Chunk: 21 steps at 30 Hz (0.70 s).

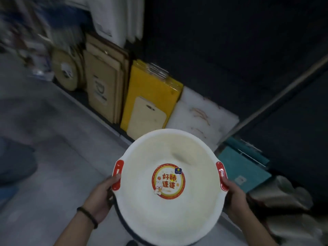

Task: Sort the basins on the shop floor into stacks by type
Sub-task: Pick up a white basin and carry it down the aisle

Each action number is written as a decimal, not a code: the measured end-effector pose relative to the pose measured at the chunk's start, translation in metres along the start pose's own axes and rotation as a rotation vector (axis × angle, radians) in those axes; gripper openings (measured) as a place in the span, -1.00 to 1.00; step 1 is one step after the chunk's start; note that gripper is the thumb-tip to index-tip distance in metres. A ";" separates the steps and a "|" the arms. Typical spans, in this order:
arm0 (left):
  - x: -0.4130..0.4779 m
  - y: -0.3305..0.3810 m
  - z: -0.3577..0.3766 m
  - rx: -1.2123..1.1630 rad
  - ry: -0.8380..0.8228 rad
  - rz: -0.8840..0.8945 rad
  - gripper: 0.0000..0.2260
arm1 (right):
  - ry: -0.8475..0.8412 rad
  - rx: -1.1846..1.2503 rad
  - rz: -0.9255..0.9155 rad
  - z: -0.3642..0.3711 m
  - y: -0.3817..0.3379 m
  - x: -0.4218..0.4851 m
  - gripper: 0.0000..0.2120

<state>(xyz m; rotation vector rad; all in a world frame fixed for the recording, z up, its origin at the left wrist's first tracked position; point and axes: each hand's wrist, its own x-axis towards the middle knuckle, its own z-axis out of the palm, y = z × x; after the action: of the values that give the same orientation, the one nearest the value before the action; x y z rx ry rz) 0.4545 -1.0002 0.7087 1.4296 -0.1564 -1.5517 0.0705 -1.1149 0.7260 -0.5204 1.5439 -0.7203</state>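
Note:
A white round basin [168, 215] with two red handles and a red-and-yellow round sticker in its bottom is held level in front of me, above the grey floor. My left hand [101, 196] grips its left rim by the red handle, thumb on top. On the opposite side my right hand [234, 197] grips the rim at the right red handle. A dark rim shows under the basin's lower left edge; what it belongs to is hidden.
Along the dark shelf base stand wooden cutting boards [104, 89], a yellow box [150, 96] with a pale board before it, and a white foam sheet [204, 114]. Teal boxes [243, 167] and wrapped goods [280, 192] lie at the right. Grey floor [53, 157] stretches left.

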 end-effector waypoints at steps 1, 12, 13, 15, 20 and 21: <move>-0.004 0.017 -0.014 -0.030 0.021 0.027 -0.55 | -0.041 -0.027 -0.007 0.023 -0.010 0.000 -0.44; 0.030 0.180 -0.150 -0.429 0.343 0.325 -0.61 | -0.414 -0.320 -0.218 0.347 -0.136 0.060 -0.69; 0.037 0.196 -0.161 -0.445 0.382 0.341 -0.60 | -0.460 -0.340 -0.232 0.378 -0.148 0.066 -0.71; 0.047 0.228 -0.181 -0.471 0.469 0.367 -0.60 | -0.567 -0.387 -0.249 0.445 -0.171 0.079 -0.76; 0.063 0.297 -0.230 -0.560 0.592 0.452 -0.56 | -0.720 -0.485 -0.186 0.593 -0.217 0.094 -0.68; 0.066 0.311 -0.242 -0.578 0.604 0.473 -0.57 | -0.763 -0.504 -0.177 0.625 -0.222 0.098 -0.64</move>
<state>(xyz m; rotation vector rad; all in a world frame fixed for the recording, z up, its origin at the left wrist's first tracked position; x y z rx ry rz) 0.8348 -1.0856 0.7960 1.2108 0.2813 -0.6566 0.6597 -1.4249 0.8076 -1.1661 0.9428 -0.1923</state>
